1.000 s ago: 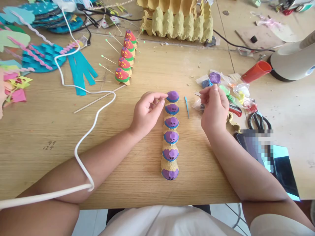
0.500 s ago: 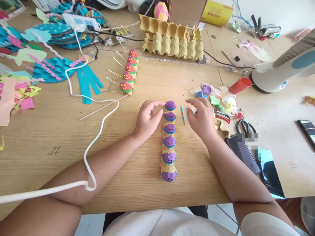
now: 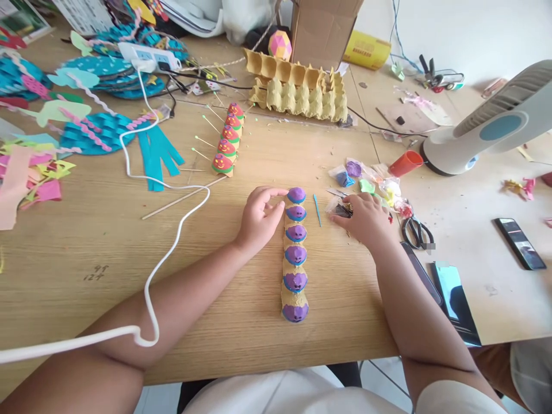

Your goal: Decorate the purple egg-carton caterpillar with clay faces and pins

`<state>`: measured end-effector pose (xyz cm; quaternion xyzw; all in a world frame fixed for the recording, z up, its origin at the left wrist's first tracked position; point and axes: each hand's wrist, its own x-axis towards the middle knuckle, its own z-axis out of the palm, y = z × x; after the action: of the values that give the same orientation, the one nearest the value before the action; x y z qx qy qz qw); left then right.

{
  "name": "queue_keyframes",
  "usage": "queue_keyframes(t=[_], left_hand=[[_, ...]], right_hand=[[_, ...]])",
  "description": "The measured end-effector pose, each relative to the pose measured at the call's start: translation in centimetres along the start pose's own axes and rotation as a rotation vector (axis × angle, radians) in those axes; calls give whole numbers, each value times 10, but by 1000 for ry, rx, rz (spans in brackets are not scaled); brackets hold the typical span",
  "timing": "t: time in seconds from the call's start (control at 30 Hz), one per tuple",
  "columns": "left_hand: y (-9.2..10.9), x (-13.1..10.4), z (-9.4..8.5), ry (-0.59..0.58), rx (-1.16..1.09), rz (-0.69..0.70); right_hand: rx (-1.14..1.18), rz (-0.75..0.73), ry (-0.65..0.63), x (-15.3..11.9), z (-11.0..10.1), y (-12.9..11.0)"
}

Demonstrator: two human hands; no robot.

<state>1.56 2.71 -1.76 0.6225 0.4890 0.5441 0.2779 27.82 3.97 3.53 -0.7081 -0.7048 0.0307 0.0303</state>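
Observation:
A strip of egg carton (image 3: pixel 295 296) lies lengthwise before me, its several bumps covered in purple clay with blue edges, most with small dark faces. My left hand (image 3: pixel 262 217) is beside its far end, index finger touching the farthest purple bump, thumb held apart. To the right, my right hand (image 3: pixel 367 217) has thumb and fingers around a small clear plastic bag with black clay (image 3: pixel 343 209); the palm side is hidden. Between the strip and that hand lies a thin blue clay tool (image 3: pixel 317 210).
Bags of coloured clay (image 3: pixel 366 186), a red cup (image 3: pixel 406 164), scissors (image 3: pixel 417 232), phones (image 3: pixel 520 244) and a white fan (image 3: pixel 474 135) are on the right. Farther back are a red-and-green caterpillar (image 3: pixel 228 141) and egg cartons (image 3: pixel 306 98). A white cable (image 3: pixel 153 264) crosses my left arm.
My right hand has moved right and slightly down, closing around the bag with black clay. My left hand stays by the strip's far end. The camera view has shifted slightly.

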Motion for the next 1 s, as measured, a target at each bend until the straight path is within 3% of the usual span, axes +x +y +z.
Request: queue_keyframes(t=[0.27,0.53,0.7,0.8,1.0], left_hand=[[1,0,0,-5,-20,-19],[3,0,0,-8,-44,-26],[4,0,1,-9,-31,8],[9,0,-1,-26,-5,56],[20,-2,-5,-27,139,248]], right_hand=[[13,6,0,6,12,2],[38,-42,142,8,17,9],[184,-97,290,9,11,1],[324,-198,357,0,10,-13],[348,-582,452,-17,22,-36]])
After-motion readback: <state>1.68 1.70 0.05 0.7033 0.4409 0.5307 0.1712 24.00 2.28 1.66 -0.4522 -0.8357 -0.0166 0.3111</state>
